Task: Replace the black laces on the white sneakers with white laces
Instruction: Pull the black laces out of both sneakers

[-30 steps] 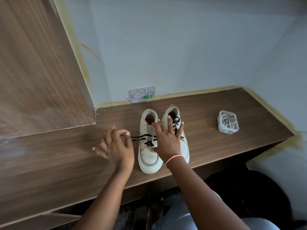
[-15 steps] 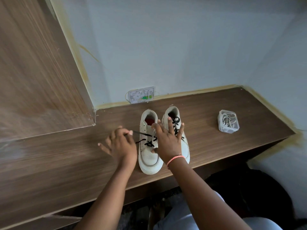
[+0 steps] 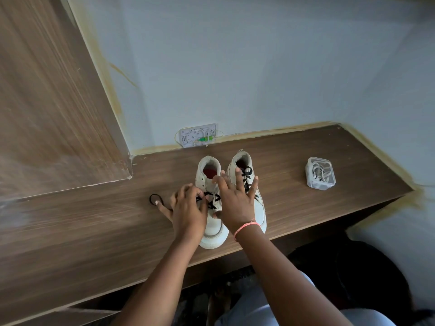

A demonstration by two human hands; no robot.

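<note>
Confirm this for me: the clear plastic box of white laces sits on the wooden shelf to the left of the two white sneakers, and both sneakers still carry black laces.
Not quite. The head view shows the clear plastic box of white laces on the wooden shelf to the right of the two white sneakers, not the left. The rest holds: both sneakers still carry black laces.

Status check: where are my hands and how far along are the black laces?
Left hand pinching black lace on left sneaker, partly unlaced. Right hand flat, steadying both; right sneaker laced. White laces in tub. Nothing obstructing.
</note>
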